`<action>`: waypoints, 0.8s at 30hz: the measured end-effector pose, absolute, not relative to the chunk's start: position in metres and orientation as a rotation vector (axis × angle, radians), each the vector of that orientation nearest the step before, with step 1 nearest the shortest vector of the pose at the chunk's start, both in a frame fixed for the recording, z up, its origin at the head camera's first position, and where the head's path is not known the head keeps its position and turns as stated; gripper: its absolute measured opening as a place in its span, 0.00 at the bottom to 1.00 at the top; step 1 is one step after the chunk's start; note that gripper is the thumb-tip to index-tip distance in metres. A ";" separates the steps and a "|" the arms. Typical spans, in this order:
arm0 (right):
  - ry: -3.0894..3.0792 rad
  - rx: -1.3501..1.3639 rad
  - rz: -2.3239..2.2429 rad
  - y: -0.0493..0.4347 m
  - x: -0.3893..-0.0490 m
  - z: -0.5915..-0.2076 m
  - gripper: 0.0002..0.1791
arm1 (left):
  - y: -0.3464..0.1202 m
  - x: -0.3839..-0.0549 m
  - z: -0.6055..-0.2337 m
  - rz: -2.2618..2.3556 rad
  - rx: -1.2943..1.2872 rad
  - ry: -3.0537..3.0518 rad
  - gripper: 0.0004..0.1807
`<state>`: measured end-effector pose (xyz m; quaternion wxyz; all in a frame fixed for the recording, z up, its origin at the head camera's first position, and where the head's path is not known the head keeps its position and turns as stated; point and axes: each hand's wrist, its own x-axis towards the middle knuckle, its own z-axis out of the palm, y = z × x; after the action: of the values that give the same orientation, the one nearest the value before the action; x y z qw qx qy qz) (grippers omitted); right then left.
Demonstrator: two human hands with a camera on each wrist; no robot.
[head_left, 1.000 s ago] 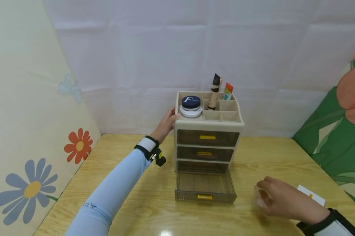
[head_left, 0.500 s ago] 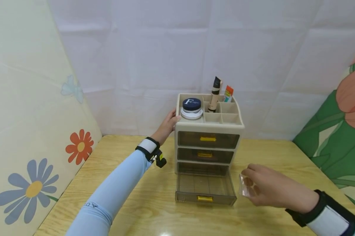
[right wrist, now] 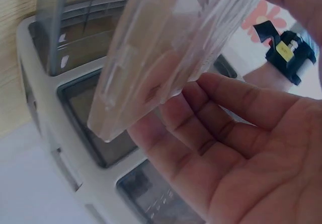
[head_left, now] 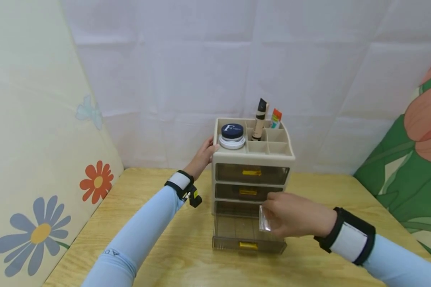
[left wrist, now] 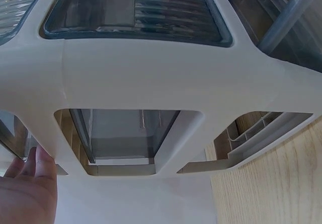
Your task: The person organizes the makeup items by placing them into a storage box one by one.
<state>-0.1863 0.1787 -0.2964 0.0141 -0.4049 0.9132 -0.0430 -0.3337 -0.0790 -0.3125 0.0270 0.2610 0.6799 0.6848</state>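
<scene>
A cream drawer organizer (head_left: 254,158) with smoky see-through drawers stands on the table. Its bottom drawer (head_left: 230,228) is pulled out, and no contents show in the part I can see. My left hand (head_left: 201,157) grips the organizer's upper left side, thumb at the rim; in the left wrist view its fingers (left wrist: 36,164) reach a side opening. My right hand (head_left: 296,215) pinches a flat, clear plastic case (right wrist: 151,58) between thumb and fingers, tilted above the open drawer. What the case contains is blurred, and the hand partly hides it.
On top of the organizer sit a navy-lidded round jar (head_left: 232,130), a white round compact (head_left: 232,142), a beige tube with black cap (head_left: 259,121) and an orange-tipped tube (head_left: 275,118). The wooden table (head_left: 158,239) meets a white cloth backdrop (head_left: 183,79).
My right hand has carried the clear case leftward from the table's right side to above the pulled-out drawer. My left hand has stayed on the organizer.
</scene>
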 end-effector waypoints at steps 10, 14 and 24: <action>2.732 -1.296 -0.068 0.140 -0.209 -0.307 0.13 | -0.079 -0.334 -0.314 2.110 0.818 2.113 0.36; 2.701 -1.293 -0.059 0.126 -0.218 -0.318 0.11 | -0.079 -0.334 -0.316 2.123 0.813 2.114 0.36; 2.674 -1.343 0.084 0.099 -0.232 -0.340 0.10 | -0.079 -0.336 -0.317 2.143 0.889 2.107 0.35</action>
<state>-0.2318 0.0990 -0.3405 0.0740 -0.4474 0.8908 0.0281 -0.3362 -0.0789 -0.3173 0.0036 0.2836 0.6723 0.6838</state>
